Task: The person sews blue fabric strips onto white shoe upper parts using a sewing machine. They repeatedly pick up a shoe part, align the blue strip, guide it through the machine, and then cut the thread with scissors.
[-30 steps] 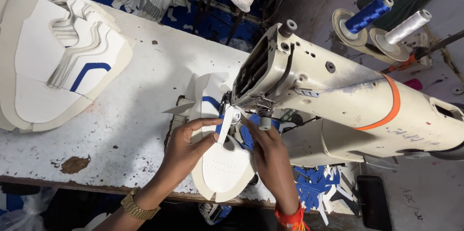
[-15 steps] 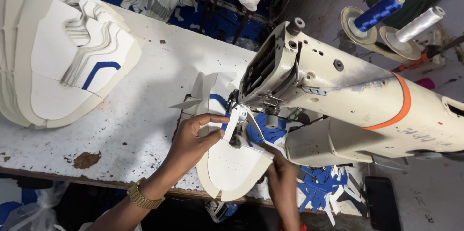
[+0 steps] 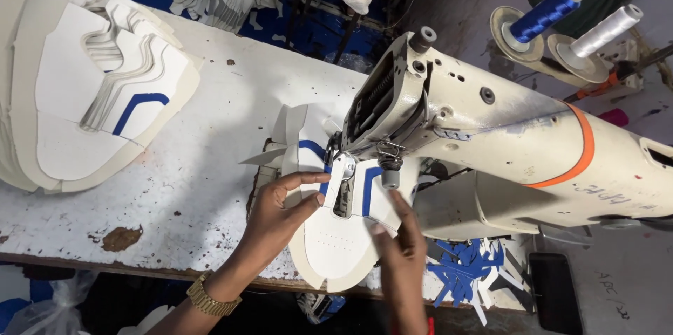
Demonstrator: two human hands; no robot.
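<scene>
- The white shoe upper [image 3: 336, 244] lies flat under the sewing machine [image 3: 491, 132] head.
- Left hand [image 3: 280, 212] and right hand [image 3: 399, 244] press it, fingers spread, nothing clasped.
- Likely light and floppy; best steadied at its flat edges.

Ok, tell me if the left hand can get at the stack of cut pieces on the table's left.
Probably yes: the left hand rests on the white shoe upper, and only bare table lies between it and the stack.

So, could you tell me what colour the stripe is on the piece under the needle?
Blue, on a white shoe piece; the head view shows it.
</scene>
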